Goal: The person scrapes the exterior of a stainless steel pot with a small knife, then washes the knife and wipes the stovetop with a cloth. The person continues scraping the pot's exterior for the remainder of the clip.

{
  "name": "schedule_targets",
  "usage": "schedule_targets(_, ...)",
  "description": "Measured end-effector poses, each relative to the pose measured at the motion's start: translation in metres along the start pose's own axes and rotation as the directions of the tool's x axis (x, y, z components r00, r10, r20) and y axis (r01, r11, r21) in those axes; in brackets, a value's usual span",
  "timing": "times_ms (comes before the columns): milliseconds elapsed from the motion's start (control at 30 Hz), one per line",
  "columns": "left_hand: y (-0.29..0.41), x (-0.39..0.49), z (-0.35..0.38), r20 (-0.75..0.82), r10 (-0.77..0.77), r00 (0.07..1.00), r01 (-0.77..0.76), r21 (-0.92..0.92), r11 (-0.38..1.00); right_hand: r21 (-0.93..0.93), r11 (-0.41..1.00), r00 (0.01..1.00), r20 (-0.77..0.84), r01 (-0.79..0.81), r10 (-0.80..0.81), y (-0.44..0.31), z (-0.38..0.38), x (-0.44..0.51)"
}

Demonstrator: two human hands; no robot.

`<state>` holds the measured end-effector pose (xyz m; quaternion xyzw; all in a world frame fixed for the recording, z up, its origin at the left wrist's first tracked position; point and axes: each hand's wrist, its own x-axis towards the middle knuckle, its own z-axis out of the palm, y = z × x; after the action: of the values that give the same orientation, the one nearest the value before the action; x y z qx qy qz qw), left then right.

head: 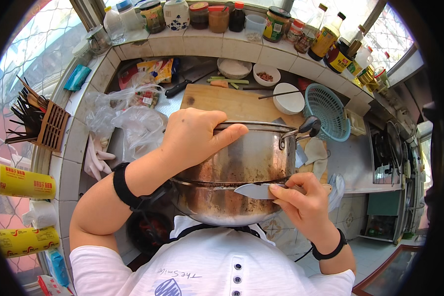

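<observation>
A stained stainless-steel pot (244, 159) is tilted with its base against the white shirt. My left hand (196, 137) grips its far rim, the thumb lying over the outer wall. My right hand (303, 203) holds a small knife (255, 191) with a pale handle end. Its blade lies flat along the ridge round the pot's lower wall, tip pointing left, over brown grime. A black-and-metal side handle (310, 126) sticks out at the pot's right. The pot's inside is hidden from view.
Behind the pot lies a wooden cutting board (222, 100), with a white bowl (288, 98) and chopsticks on its right. A black-handled kitchen knife (178, 88) lies beyond its left corner. A blue plastic colander (326, 113) stands right; plastic bags (140, 127) lie left. Jars and bottles line the tiled ledge (203, 43).
</observation>
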<state>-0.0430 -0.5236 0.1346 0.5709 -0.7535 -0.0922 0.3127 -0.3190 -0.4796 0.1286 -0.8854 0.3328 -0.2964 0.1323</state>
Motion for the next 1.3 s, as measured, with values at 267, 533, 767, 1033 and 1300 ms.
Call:
schedule_targets(267,0.000,-0.003,-0.005,0.063,-0.042,0.997,0.043,-0.018,0.999,-0.220,0.961,0.966,-0.160,0.168,-0.205,0.014,0.006,-0.007)
schedule_targets(533,0.000,-0.004,-0.004,0.062,-0.028,0.998,0.029,-0.013,0.999,0.084,0.995,0.994,0.104,-0.053,0.044,0.005,-0.011,-0.009)
schedule_targets(767,-0.003,-0.002,-0.004,0.023,-0.011,1.000,0.011,-0.006,1.000,-0.121,0.987,0.988,-0.099,0.107,-0.119,0.007,0.007,-0.002)
schedule_targets(1033,0.003,-0.004,0.000,0.017,0.013,1.000,-0.012,-0.010,1.000,-0.066,0.997,0.952,-0.298,0.046,-0.064,0.028,-0.021,-0.010)
schedule_targets(1300,0.002,-0.009,-0.003,0.026,0.011,1.000,-0.011,-0.023,1.000,0.148,0.987,0.990,0.140,-0.058,0.037,0.010,-0.027,-0.018)
